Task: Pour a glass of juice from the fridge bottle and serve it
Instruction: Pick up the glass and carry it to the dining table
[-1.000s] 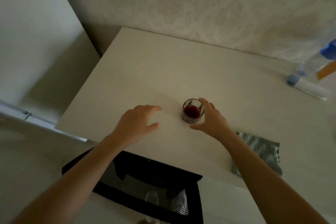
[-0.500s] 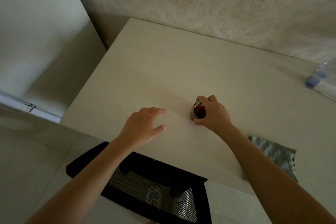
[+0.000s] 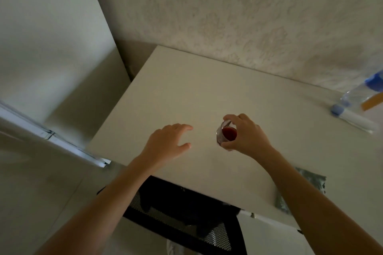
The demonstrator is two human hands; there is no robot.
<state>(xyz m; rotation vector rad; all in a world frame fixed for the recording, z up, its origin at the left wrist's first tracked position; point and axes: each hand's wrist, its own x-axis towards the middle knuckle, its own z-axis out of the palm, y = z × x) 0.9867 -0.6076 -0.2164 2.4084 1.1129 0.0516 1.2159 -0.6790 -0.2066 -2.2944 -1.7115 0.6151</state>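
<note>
White table (image 3: 186, 93), right hand (image 3: 246, 134) gripping small tilted glass (image 3: 224, 133) w/ dark red juice, left hand (image 3: 165, 143) open, empty

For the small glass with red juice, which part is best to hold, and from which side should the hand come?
Hold the glass around its side wall, coming from the right, as the right hand does now. It is short and open-topped, with juice inside, so a side grip probably keeps fingers off the rim.
</note>
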